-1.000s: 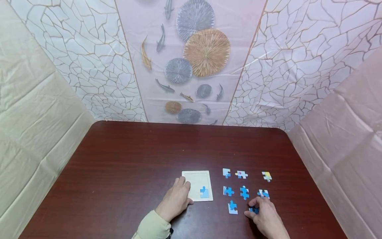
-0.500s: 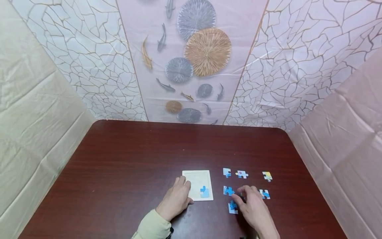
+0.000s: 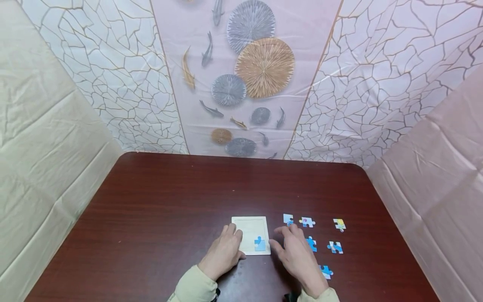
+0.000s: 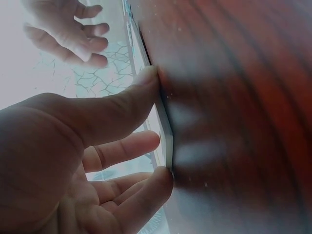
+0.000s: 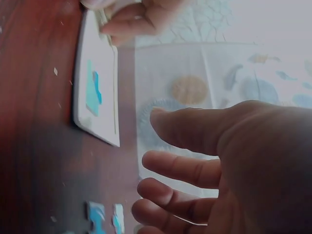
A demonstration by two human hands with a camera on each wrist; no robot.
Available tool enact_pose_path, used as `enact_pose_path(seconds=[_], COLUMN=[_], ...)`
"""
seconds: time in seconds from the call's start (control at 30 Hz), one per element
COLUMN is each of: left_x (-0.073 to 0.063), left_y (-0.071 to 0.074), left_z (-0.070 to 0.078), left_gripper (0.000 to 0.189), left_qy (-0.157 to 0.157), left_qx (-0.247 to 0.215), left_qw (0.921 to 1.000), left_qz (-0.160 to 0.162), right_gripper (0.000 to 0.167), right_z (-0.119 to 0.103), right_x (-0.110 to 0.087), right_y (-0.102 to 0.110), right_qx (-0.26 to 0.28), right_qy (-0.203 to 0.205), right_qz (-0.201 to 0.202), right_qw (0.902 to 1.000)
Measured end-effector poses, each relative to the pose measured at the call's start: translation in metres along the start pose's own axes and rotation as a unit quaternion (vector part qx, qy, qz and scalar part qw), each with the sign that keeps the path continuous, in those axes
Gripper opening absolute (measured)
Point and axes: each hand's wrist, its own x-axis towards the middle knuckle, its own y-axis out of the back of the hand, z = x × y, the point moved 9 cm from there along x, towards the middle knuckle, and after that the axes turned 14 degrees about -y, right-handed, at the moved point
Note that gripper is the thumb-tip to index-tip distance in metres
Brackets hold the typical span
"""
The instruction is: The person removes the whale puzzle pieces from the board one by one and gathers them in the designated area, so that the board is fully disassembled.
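Note:
A square pale puzzle tray (image 3: 249,228) lies on the table with one blue jigsaw piece (image 3: 260,244) in its near right corner. My left hand (image 3: 222,252) holds the tray at its near left corner. In the left wrist view its thumb and fingertips grip the tray's edge (image 4: 169,148). Just right of the tray hovers my right hand (image 3: 296,253), fingers spread and slightly bent, nothing between them in the right wrist view. Beside and behind it lie loose pieces, among them a blue one (image 3: 311,243) and a blue-and-white one (image 3: 326,272). The hand covers part of this area.
Farther back on the right are a white-blue piece (image 3: 288,219), a piece with a pink swirl (image 3: 307,222) and a yellow one (image 3: 339,224). Another blue-white piece (image 3: 335,247) lies to the right. The dark red table (image 3: 170,201) meets patterned cloth walls behind.
My right hand has moved left, from the piece at the near right, across the loose pieces to beside the tray. The left hand has stayed on the tray.

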Motion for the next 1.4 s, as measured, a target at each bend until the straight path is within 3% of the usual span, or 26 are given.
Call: enact_pose_path(seconds=[0.4, 0.93, 1.4], left_x=[0.001, 0.002, 0.0], left_y=[0.003, 0.001, -0.002], left_z=[0.0, -0.001, -0.001], left_gripper=[0.043, 0.041, 0.041], left_qy=[-0.005, 0.004, 0.002], left_qx=[0.009, -0.003, -0.007], left_qw=[0.9999, 1.0, 0.9999], left_qz=[0.006, -0.009, -0.008], right_gripper=[0.047, 0.036, 0.019], right_z=[-0.016, -0.023, -0.022], right_x=[0.005, 0.006, 0.008], right_y=[-0.017, -0.027, -0.03], right_qx=[-0.032, -0.054, -0.053], right_qy=[0.03, 0.088, 0.072], right_qz=[-0.006, 0.011, -0.011], right_qw=[0.999, 0.9946, 0.9959])
